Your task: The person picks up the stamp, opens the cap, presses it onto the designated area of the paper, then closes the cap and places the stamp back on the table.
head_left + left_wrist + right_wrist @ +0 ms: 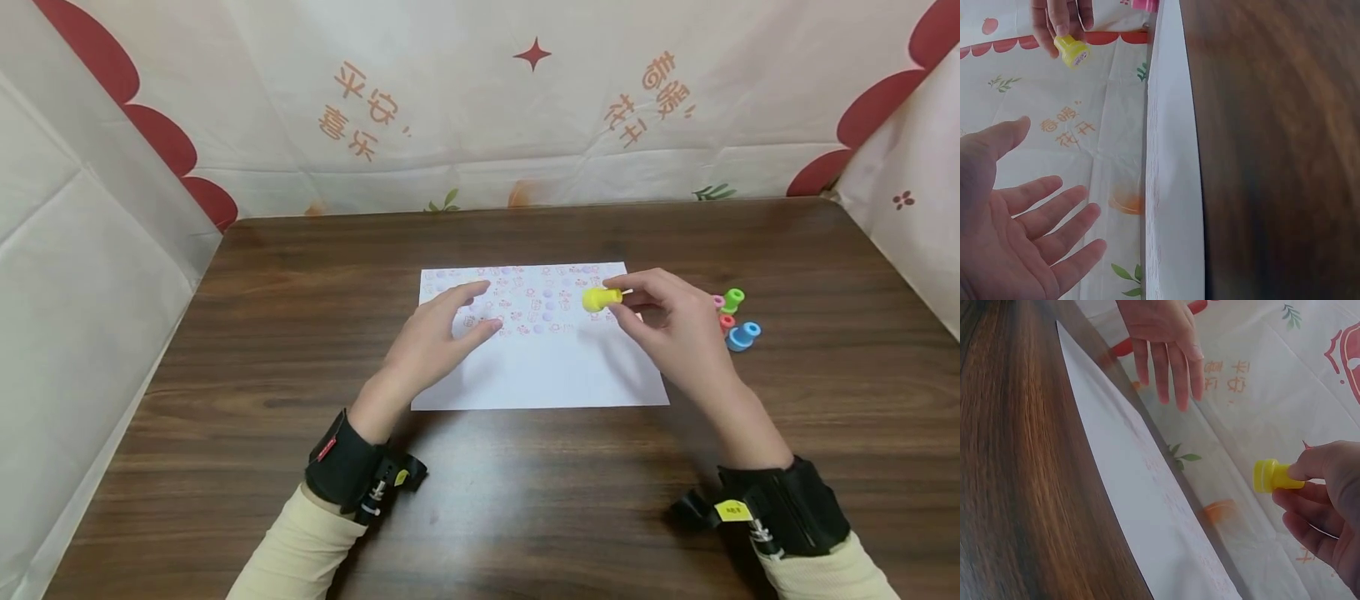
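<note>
My right hand [678, 337] pinches a small yellow stamp [602, 299] between thumb and fingers, above the right part of a white sheet of paper [540, 371]. Rows of small pink and purple stamped prints cover the paper's far half. In the left wrist view, the patterned face of the yellow stamp [1077, 55] shows. Over the sheet's left side hovers my left hand [435, 342], fingers extended and thumb apart, holding nothing. The right wrist view also shows the yellow stamp [1272, 475] held clear of the paper.
Right of the paper, a green stamp [733, 300], a blue stamp [743, 336], a red stamp [727, 322] and a pink stamp [718, 302] stand close together on the brown wooden table [300, 333]. A printed white cloth [465, 108] hangs behind the table's far edge.
</note>
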Action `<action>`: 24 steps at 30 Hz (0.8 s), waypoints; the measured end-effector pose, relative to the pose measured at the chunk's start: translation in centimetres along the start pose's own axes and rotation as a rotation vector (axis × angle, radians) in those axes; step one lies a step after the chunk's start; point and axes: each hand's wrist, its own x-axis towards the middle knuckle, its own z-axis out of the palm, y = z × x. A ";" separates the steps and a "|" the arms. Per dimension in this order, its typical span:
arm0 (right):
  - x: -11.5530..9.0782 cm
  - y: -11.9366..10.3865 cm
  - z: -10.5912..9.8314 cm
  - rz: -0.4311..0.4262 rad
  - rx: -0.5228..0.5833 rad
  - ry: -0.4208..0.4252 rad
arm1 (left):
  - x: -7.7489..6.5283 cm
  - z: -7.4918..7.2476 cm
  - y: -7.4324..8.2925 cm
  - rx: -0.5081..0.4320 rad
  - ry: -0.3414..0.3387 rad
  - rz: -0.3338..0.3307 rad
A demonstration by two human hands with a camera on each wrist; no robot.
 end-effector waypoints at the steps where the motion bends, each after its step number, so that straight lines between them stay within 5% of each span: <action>1: 0.1 -0.2 0.0 0.006 0.023 -0.004 | 0.0 0.0 0.0 -0.014 0.005 0.008; 17: 0.3 -1.3 0.8 0.123 0.206 -0.081 | 0.0 0.9 1.3 -0.278 0.000 0.087; 24: -0.1 -1.7 1.4 0.122 0.298 -0.140 | 0.1 1.9 1.8 -0.318 -0.005 0.090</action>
